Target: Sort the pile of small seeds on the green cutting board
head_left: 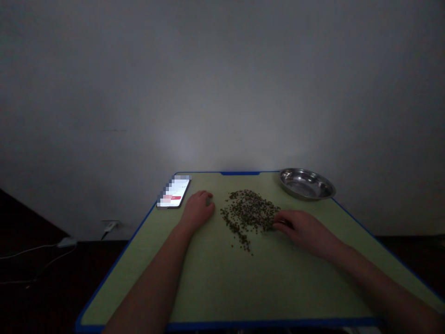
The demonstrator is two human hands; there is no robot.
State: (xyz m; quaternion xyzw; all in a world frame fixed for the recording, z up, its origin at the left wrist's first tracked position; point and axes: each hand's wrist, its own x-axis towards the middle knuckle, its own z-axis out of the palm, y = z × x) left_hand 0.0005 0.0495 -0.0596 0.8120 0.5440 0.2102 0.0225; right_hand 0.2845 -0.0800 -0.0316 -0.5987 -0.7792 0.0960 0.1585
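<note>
A loose pile of small dark seeds or beans (252, 209) is spread over the pale green tabletop (222, 287), with a thin strip trailing toward the near side. My right hand (301, 229) touches the pile's right edge, its thumb and fingers drawn together in a pinch. What lies between those fingertips is too small and dark to make out. To the left of the pile, apart from it, my left hand (199, 209) rests on the table. Its fingers are loosely bent, the thumb stands away from them, and it holds nothing.
An oval metal bowl (308, 184) stands at the far right corner. A phone with a lit screen (177, 191) lies at the far left edge. The table has a blue rim (118, 255) and stands against a grey wall (222, 93). White cables (52, 250) run at lower left.
</note>
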